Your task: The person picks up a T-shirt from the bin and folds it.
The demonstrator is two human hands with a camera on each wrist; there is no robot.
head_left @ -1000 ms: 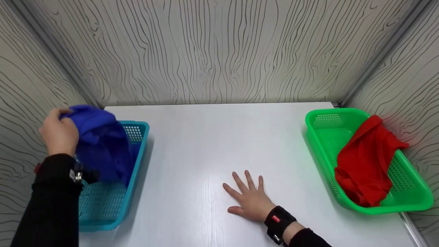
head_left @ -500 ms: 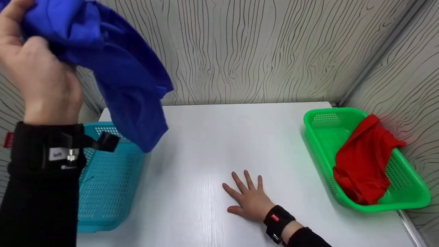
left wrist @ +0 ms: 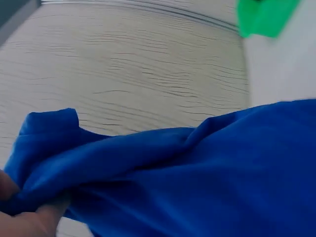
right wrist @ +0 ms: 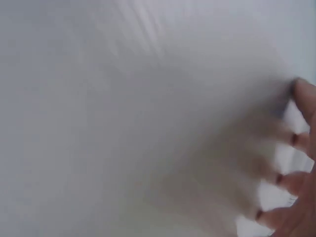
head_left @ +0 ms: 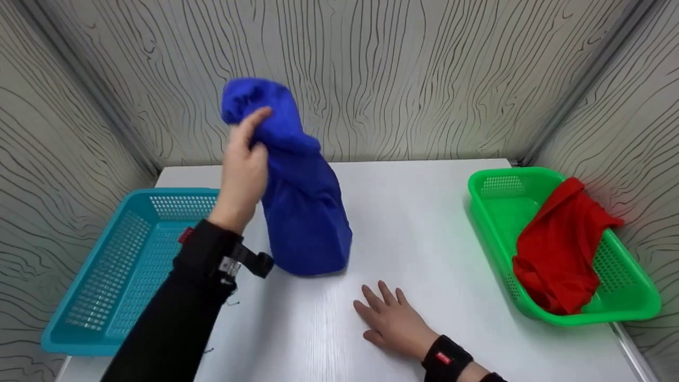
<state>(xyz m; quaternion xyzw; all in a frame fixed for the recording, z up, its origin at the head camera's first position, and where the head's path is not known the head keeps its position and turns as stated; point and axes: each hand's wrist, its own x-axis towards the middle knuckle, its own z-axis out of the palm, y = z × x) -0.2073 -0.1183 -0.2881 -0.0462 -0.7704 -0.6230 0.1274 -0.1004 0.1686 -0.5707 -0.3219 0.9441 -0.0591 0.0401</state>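
Observation:
A blue cloth (head_left: 307, 212) hangs from my left hand (head_left: 244, 170), which pinches its upper end between thumb and fingers. In the left wrist view the cloth (left wrist: 197, 173) stretches in folds away from the thumb and a fingertip at the lower left. The cloth's lower end hangs over the middle of the white table. My right hand (head_left: 398, 321) has its fingers spread, close over the table near the front, and holds nothing. In the right wrist view its fingers (right wrist: 294, 182) show at the right edge above the table surface.
At the left stands a teal perforated basket (head_left: 101, 270), partly hidden by my left arm. A green basket (head_left: 490, 233) on the right holds a red cloth (head_left: 562, 249), one corner over its rim. Wood-patterned panels (head_left: 339, 79) enclose the white table (head_left: 414, 212) at back and sides.
My left hand has lifted the blue cloth out of the teal basket and carried it right, over the table. My right hand has shifted slightly toward the front right.

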